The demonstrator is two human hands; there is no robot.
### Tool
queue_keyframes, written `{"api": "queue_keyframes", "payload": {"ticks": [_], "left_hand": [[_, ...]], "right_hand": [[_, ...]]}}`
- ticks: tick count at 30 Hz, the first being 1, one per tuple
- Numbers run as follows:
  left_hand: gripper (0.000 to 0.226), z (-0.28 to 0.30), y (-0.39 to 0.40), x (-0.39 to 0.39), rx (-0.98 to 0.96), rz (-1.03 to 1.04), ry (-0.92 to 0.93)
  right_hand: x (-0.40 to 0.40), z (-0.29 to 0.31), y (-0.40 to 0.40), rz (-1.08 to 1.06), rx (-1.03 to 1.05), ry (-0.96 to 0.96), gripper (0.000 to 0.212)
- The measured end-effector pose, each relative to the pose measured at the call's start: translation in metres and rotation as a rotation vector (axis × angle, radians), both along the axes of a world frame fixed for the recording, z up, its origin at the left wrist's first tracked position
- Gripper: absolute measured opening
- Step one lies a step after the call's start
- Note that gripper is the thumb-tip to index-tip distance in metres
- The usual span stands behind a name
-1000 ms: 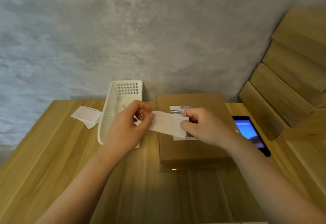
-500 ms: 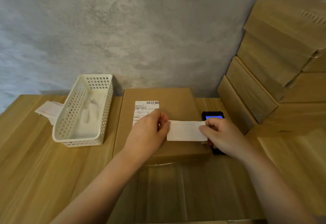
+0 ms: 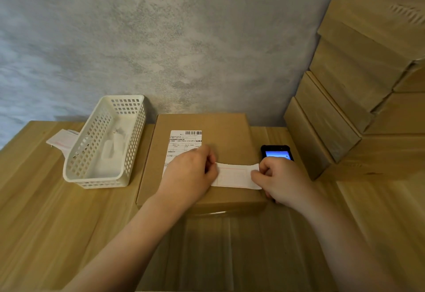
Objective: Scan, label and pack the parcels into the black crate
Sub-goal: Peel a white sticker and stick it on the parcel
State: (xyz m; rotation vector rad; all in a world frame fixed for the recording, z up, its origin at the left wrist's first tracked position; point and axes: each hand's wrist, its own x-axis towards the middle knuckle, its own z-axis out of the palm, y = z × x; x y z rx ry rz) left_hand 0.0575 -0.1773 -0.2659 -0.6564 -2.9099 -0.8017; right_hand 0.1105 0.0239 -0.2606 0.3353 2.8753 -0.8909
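We hold a white label (image 3: 234, 175) stretched between our two hands, its long axis running left to right, low over the near right part of the flat cardboard parcel (image 3: 230, 130). We cannot tell whether it already touches the cardboard. Our left hand (image 3: 190, 172) pinches the label's left end with curled fingers; our right hand (image 3: 279, 177) pinches the right end, where the paper curls up slightly at the corner.

The parcel lies flat on the wooden table (image 3: 41, 222), its long axis running away from us toward the wall. Just beyond our left hand a printed shipping label (image 3: 184, 144) is stuck on the parcel's top, barcode at its far edge, partly hidden under our knuckles. The label's right end reaches close to the parcel's right edge, and its near edge lies not far from the parcel's near edge.

Just beyond our right hand, off the parcel, a handheld scanner (image 3: 276, 152) lies with its screen lit. Farther right a stack of cardboard boxes (image 3: 340, 107) closes that side. Left of our left hand stands a white perforated basket (image 3: 103, 144), with loose slips of paper (image 3: 62, 141) behind it. Bare table lies open on our near side.
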Motion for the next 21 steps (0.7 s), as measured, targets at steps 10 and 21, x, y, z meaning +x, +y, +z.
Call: {"api": "queue_keyframes", "payload": {"ticks": [10, 21], "left_hand": [[0.016, 0.001, 0.001, 0.004, -0.045, 0.006, 0.019], [0.024, -0.015, -0.014, 0.001, 0.012, -0.506, 0.245]], "right_hand": [[0.003, 0.000, 0.000, -0.065, 0.063, 0.046, 0.024], [0.017, -0.044, 0.002, 0.286, -0.174, 0.490, 0.034]]}}
